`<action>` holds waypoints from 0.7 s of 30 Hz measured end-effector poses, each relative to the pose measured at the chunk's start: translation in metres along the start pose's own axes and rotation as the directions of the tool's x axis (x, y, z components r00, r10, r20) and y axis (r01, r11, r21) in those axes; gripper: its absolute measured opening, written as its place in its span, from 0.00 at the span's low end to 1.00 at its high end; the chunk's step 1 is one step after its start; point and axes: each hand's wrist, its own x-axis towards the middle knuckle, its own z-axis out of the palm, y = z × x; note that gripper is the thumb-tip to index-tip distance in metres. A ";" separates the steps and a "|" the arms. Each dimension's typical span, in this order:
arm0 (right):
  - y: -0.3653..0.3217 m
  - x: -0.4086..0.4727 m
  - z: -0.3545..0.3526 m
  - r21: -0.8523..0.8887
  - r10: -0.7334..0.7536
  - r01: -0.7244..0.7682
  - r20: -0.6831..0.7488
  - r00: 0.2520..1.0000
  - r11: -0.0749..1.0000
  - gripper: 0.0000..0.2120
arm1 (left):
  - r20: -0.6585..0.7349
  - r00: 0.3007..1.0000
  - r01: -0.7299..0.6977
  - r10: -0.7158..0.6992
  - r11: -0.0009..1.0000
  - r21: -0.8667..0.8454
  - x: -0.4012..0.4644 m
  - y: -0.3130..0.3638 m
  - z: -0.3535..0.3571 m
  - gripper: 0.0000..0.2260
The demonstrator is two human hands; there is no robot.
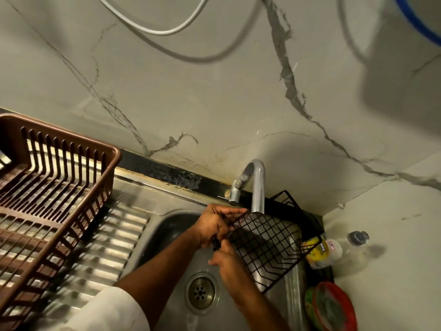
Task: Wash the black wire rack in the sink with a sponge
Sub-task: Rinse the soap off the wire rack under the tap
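Note:
The black wire rack (269,249) is held tilted over the steel sink (167,237), just under the spout of the chrome tap (257,185). My left hand (214,223) grips the rack's upper left edge. My right hand (229,261) is closed on the rack's left side a little lower down. No sponge shows in either hand. A green scrub pad lies in a red round container (334,306) at the sink's right rim.
A brown plastic dish basket (47,199) stands on the ribbed steel drainboard (102,247) to the left. The drain (201,292) is below my hands. A yellow-labelled bottle (319,252) and a clear bottle (355,242) lie to the right. A marble wall rises behind the tap.

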 end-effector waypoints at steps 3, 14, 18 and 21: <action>0.015 -0.002 -0.014 -0.206 0.026 -0.007 0.091 0.996 0.979 0.30 | 0.000 0.999 -0.043 0.043 0.995 0.088 0.002 0.003 -0.006 0.33; 0.022 0.021 -0.009 -0.357 -0.149 0.118 -0.061 0.987 0.927 0.38 | 0.131 0.940 -0.339 0.314 0.840 0.423 0.015 0.025 0.005 0.31; 0.038 0.012 -0.037 -0.574 -0.044 0.117 0.140 0.989 0.810 0.36 | 0.112 0.946 -0.323 0.304 0.849 0.419 0.018 0.027 -0.005 0.34; 0.033 0.021 -0.044 -0.650 0.073 0.041 0.147 0.986 0.759 0.23 | 0.076 0.957 -0.289 0.281 0.875 0.389 0.017 0.018 -0.003 0.32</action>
